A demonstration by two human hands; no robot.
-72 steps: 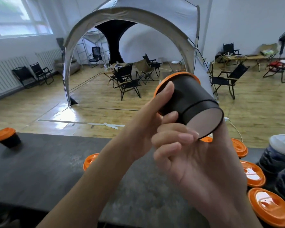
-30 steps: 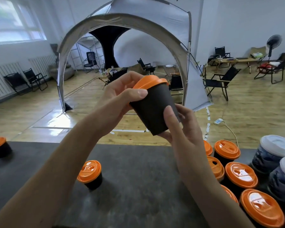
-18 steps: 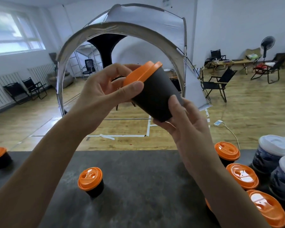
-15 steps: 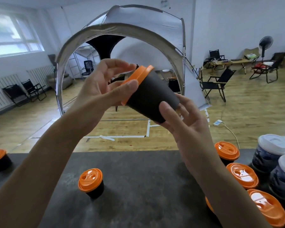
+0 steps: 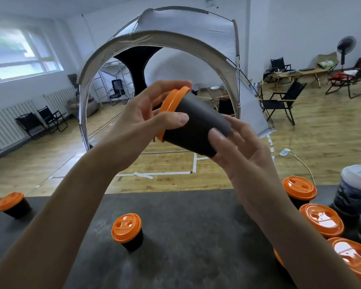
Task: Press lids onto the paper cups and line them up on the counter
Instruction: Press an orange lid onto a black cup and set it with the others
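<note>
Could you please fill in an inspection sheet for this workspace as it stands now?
Surface: dark counter, speckled.
Job's things: held cup, black, tilted, with its orange lid on; one lidded cup stands near the middle, another at far left; orange-lidded cups cluster at right.
Clutter: white-lidded dark cups at far right.
Grips: left grip holds the lid end; right grip pinches the base.
Cables: power strip with cord on the floor beyond the counter.
Surroundings: tent, folding chairs, fan, window.
</note>
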